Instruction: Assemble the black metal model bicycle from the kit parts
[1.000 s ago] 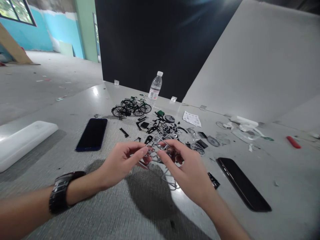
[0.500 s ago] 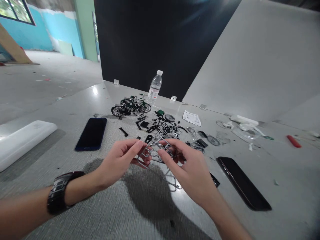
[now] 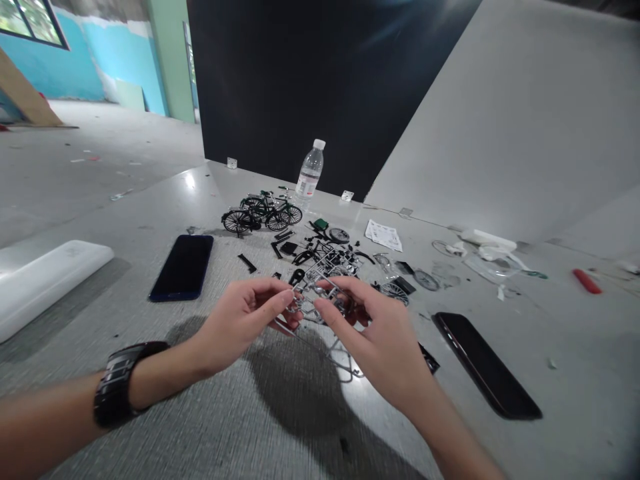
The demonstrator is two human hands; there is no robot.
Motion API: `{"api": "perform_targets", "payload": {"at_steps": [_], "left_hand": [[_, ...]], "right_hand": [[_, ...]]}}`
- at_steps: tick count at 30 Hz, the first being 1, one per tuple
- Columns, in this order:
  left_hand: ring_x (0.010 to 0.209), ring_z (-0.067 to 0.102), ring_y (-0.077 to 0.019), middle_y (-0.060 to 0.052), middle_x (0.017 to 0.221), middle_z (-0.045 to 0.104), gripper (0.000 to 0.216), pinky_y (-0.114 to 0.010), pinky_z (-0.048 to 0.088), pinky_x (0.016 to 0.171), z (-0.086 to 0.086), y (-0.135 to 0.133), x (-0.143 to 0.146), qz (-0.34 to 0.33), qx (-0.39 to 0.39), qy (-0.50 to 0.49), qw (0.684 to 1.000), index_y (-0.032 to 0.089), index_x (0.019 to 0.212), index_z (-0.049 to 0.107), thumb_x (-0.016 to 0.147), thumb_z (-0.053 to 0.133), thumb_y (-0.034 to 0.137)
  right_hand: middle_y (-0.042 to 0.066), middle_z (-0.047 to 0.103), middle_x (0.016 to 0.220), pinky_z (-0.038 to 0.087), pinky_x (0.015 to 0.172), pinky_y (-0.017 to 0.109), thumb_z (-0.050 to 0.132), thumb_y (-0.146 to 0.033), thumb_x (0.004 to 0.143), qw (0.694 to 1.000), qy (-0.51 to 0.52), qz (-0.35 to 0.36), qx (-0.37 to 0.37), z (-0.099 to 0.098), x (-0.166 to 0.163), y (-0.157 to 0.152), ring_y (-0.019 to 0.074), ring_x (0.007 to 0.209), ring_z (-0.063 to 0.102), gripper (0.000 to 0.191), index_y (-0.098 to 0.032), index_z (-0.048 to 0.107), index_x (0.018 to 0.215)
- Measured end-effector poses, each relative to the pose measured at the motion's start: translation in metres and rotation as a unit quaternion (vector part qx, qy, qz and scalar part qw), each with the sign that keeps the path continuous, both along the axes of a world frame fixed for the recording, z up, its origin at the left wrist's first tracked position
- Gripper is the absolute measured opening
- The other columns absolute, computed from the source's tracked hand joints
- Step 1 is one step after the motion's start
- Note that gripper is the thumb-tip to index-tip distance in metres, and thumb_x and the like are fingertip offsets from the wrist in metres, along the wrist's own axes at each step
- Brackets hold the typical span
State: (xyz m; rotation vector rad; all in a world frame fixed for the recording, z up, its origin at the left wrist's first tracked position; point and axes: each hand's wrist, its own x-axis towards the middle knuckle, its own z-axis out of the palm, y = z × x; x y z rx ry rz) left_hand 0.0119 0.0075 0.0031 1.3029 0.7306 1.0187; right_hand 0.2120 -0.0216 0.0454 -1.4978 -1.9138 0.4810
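Between both hands is a silver plastic sprue frame [image 3: 342, 365] carrying small model parts, held just above the table. My left hand [image 3: 250, 313] pinches its left side with thumb and fingers. My right hand [image 3: 373, 330] grips the frame from the right, the thumb on the near face and the other fingers partly hidden behind. Just past the hands lies a heap of silver and black bicycle model parts [image 3: 330, 260]. Two assembled model bicycles, a black one [image 3: 245, 220] and a green one [image 3: 295, 212], stand farther back.
A blue-edged phone [image 3: 183, 268] lies left of my hands, near a white oblong object [image 3: 55, 283]. On the right is a black phone [image 3: 487, 365]. A water bottle [image 3: 310, 173] stands behind the bicycles, beside folded paper [image 3: 383, 235]. A red object [image 3: 587, 281] lies far right.
My left thumb and fingers have shifted slightly right and inward along the sprue frame. The right hand stays nearly still on it.
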Motion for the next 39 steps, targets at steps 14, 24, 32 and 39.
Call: {"api": "perform_targets", "payload": {"at_steps": [14,24,32,39], "left_hand": [[0.077,0.073,-0.0159,-0.004,0.08,0.075,0.022,-0.026,0.063,0.072,0.0,0.0,-0.001,-0.008,-0.001,-0.004,1.0,0.014,0.093,0.073,0.097,0.063,0.033],[0.075,0.073,-0.0181,-0.006,0.08,0.076,0.018,-0.029,0.064,0.07,0.0,0.0,0.0,0.017,0.036,0.079,0.996,0.014,0.09,0.074,0.088,0.067,0.03],[0.069,0.071,-0.016,-0.005,0.077,0.076,0.017,-0.025,0.06,0.065,-0.001,0.0,0.001,0.027,0.058,0.107,0.992,0.014,0.09,0.075,0.087,0.065,0.027],[0.066,0.067,-0.0147,-0.003,0.074,0.072,0.015,-0.024,0.057,0.061,-0.001,-0.002,-0.001,0.024,0.079,0.128,0.988,0.015,0.088,0.074,0.088,0.062,0.024]], "right_hand": [[-0.001,0.062,0.067,0.038,0.051,0.026,0.061,-0.044,0.096,1.0,-0.007,0.003,0.0,-0.001,0.0,0.001,0.0135,0.057,0.051,0.025,-0.024,0.07,0.107],[-0.003,0.061,0.062,0.033,0.046,0.025,0.059,-0.045,0.096,0.999,-0.034,0.005,0.01,0.0,-0.005,-0.002,0.0113,0.047,0.046,0.025,-0.022,0.068,0.102],[-0.005,0.059,0.058,0.033,0.046,0.025,0.06,-0.045,0.096,0.999,-0.033,0.008,-0.005,-0.002,-0.008,-0.004,0.0108,0.046,0.046,0.024,-0.022,0.065,0.092],[-0.004,0.068,0.066,0.037,0.047,0.025,0.065,-0.036,0.093,0.999,0.001,0.037,-0.027,-0.001,-0.01,-0.006,0.0118,0.049,0.052,0.014,-0.024,0.068,0.098]]}}
